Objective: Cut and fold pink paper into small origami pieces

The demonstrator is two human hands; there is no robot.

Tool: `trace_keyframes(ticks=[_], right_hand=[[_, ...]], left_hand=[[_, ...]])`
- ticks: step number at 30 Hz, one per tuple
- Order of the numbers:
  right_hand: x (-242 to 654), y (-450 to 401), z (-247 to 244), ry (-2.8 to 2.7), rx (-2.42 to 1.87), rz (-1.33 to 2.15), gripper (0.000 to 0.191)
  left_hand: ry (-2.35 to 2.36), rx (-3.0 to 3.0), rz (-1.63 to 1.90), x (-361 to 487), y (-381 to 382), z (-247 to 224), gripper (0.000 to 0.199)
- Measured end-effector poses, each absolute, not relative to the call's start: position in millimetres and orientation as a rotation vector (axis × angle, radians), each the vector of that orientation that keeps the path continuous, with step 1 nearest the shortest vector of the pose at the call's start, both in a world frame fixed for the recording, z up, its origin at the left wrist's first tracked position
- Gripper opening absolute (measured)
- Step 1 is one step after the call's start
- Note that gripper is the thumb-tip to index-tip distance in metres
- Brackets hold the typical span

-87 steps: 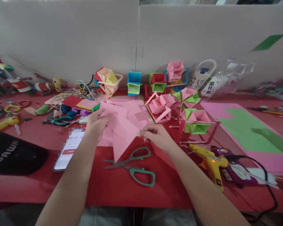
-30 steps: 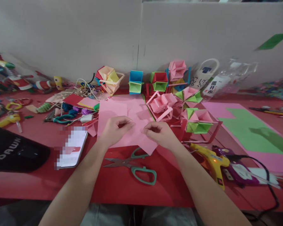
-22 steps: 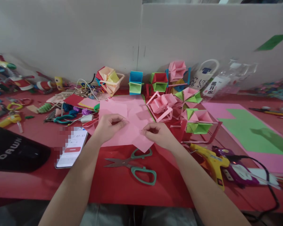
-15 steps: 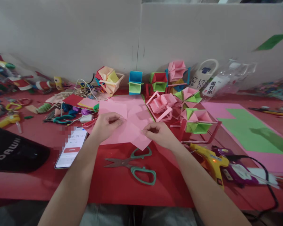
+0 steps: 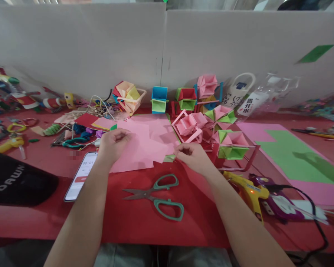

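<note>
Several pink paper sheets (image 5: pixel 141 144) lie overlapping on the red tabletop between my hands. My left hand (image 5: pixel 114 146) is closed in a pinch at the left side of the pink paper, its thumb and fingertips together over the sheet. My right hand (image 5: pixel 192 155) pinches at the right corner of a pink sheet, fingers curled; its grip is partly hidden. A small strip of green paper (image 5: pixel 169 158) shows under the pink edge beside my right fingertips. Green-handled scissors (image 5: pixel 156 196) lie partly open in front of the paper, touched by neither hand.
Folded paper models (image 5: pixel 189 124) stand behind and right of the sheets. A yellow glue gun (image 5: pixel 249 191) with a lit orange light lies at right, near pink and green sheets (image 5: pixel 300 154). At left are a phone (image 5: pixel 80 176), a black cup (image 5: pixel 22 178) and craft scraps.
My hands have moved apart, the left going left and the right slightly right. The pink corner that pointed toward me has turned away, and a green strip now shows.
</note>
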State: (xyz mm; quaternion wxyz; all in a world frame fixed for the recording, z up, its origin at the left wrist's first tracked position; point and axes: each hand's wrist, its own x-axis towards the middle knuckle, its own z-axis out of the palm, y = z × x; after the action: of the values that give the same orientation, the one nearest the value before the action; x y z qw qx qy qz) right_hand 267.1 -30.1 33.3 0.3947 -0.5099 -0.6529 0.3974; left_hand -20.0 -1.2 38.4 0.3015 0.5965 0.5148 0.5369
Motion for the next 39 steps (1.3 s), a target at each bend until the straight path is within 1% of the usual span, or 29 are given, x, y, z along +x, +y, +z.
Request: trace_keyframes(ticks=[2, 4, 7, 9, 12, 15, 18, 20, 22, 25, 28, 33, 35, 39], right_hand=[[268.8, -29.1, 34.4, -1.59, -1.291, 0.981, 0.016], [267.8, -29.4, 35.8, -1.537, -1.247, 1.003, 0.023], [261.2, -32.9, 36.4, -1.533, -1.144, 1.153, 0.037], [255.5, -36.0, 35.4, -1.56, -1.086, 1.241, 0.041], [249.1, -38.8, 32.9, -1.528, -1.109, 1.227, 0.038], [246.7, -38.5, 30.1, -1.374, -1.176, 1.151, 0.037], [246.9, -36.6, 26.7, -1.239, -1.152, 1.086, 0.035], [248.0, -35.7, 25.1, -1.154, -1.136, 1.028, 0.032], [249.3, -36.0, 25.4, -1.08, -1.155, 0.958, 0.03], [250.0, -39.3, 29.6, -1.06, -1.223, 0.879, 0.033], [247.1, -44.4, 34.1, -1.171, -1.184, 0.947, 0.037], [239.8, -48.8, 33.6, -1.408, -1.049, 1.085, 0.038], [238.4, -48.2, 32.0, -1.424, -1.037, 1.079, 0.039], [238.0, -46.0, 30.7, -1.403, -1.077, 1.062, 0.04]], left_hand=[[1.371, 1.478, 1.512, -22.9, 1.5, 35.6, 0.019], [1.39, 1.418, 1.518, -20.0, 2.0, 34.4, 0.02], [1.439, 1.441, 1.448, -4.6, -0.3, 32.3, 0.018], [1.445, 1.438, 1.425, 8.6, -2.3, 28.2, 0.017], [1.386, 1.408, 1.372, 25.5, -5.6, 19.9, 0.021], [1.348, 1.365, 1.255, 35.8, -11.9, 16.3, 0.024], [1.377, 1.372, 0.968, 40.5, -21.3, 21.2, 0.034], [1.411, 1.53, 0.79, 41.9, -27.4, 27.0, 0.039], [1.5, 1.771, 0.728, 43.6, -32.2, 32.6, 0.034], [1.47, 1.96, 0.854, 48.5, -37.5, 38.3, 0.028], [1.233, 1.818, 0.992, 55.7, -41.2, 40.1, 0.026], [0.955, 1.497, 0.9, 62.1, -43.2, 36.0, 0.028], [0.946, 1.425, 0.88, 61.1, -42.8, 33.7, 0.029], [0.947, 1.287, 0.94, 58.0, -40.8, 32.6, 0.04]])
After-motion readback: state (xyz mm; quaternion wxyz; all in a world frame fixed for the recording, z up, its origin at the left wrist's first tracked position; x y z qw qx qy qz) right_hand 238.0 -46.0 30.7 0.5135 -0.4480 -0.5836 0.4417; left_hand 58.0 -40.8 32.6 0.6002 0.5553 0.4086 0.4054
